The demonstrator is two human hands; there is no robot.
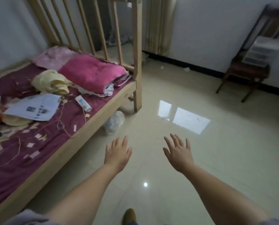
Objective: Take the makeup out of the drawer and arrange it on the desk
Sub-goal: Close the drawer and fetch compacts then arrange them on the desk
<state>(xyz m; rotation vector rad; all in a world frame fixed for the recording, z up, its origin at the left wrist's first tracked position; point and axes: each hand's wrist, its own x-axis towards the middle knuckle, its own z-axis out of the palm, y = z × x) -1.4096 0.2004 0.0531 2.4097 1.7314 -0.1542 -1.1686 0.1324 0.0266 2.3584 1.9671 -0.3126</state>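
My left hand [117, 151] and my right hand [178, 151] are stretched out in front of me over the shiny tiled floor, fingers spread and holding nothing. At the far right wall a small white plastic drawer unit [258, 51] stands on a dark wooden chair [247, 73]. It is blurred, so what its drawers hold is hidden. No makeup and no desk are in sight.
A wooden bed [93, 117] runs along the left, strewn with a pink folded quilt [93, 73], papers [33, 107], cords and a white tube. A plastic bag [115, 120] lies on the floor by the bed. A radiator [158, 25] lines the far wall.
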